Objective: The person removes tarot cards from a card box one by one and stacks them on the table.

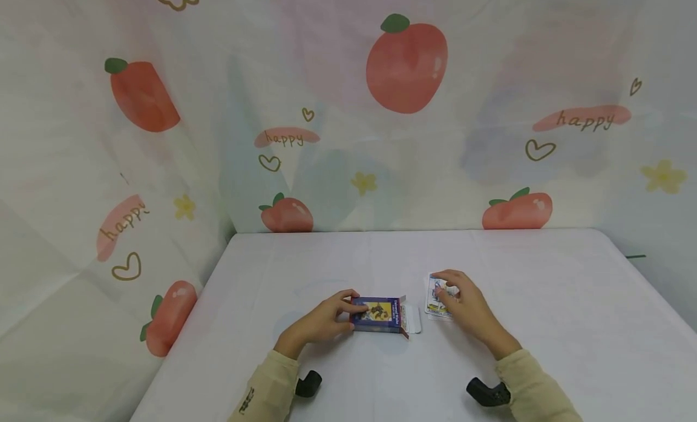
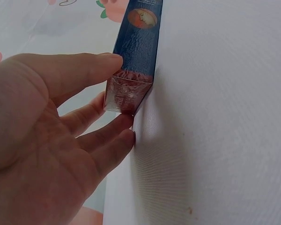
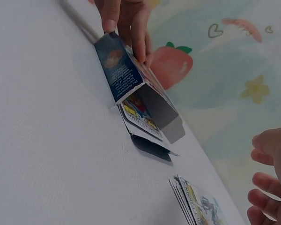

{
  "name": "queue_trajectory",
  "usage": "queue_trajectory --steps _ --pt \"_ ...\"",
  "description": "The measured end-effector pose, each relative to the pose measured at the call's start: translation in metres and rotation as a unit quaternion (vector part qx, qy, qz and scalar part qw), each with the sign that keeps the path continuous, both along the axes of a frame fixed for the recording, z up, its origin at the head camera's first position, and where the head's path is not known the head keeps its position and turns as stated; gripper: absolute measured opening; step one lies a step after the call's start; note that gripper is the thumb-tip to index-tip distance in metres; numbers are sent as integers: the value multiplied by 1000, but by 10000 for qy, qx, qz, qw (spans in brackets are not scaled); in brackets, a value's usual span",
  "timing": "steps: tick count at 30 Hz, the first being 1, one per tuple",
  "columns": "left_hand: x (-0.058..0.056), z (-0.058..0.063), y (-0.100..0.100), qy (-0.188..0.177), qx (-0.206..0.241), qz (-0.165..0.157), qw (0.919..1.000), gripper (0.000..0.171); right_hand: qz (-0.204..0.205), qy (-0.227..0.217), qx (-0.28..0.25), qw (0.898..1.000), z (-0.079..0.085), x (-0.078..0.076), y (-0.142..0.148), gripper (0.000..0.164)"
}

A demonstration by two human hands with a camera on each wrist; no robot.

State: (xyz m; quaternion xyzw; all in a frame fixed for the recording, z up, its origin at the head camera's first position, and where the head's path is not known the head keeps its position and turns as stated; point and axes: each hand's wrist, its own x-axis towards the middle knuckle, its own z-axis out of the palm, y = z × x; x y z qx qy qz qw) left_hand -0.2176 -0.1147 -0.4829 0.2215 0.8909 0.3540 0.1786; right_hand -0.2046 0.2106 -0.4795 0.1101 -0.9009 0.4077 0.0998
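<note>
A dark blue card box (image 1: 378, 313) with a yellow picture lies on the white table. My left hand (image 1: 323, 319) holds its left end, the thumb on the near side and a finger on top. In the right wrist view the box's other end stands open with its flaps out, and an illustrated card (image 3: 140, 115) shows inside. To the right of the box is a small stack of illustrated cards (image 1: 435, 298). My right hand (image 1: 471, 307) hovers over that stack, its fingers loosely bent and apart from the cards (image 3: 203, 204) in the right wrist view.
The white-clothed table (image 1: 572, 301) reaches back to a fabric backdrop (image 1: 337, 77) printed with fruit, hearts and flowers. Black curved pieces (image 1: 309, 384) stick out at both wrists beside the beige sleeves (image 1: 536, 385).
</note>
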Motion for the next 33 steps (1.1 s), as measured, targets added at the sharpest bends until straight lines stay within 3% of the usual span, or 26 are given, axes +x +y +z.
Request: queue_trajectory --steps 12,21,33 --pt "1 3 0 -13 61 -12 10000 42 237 -235 183 9993 -1 4 -16 33" --pt "2 3 -1 73 97 -97 9999 43 699 -154 335 9969 -5 6 -22 30" --pt "3 3 1 15 66 -79 9999 43 694 41 920 9933 -10 9 -34 29"
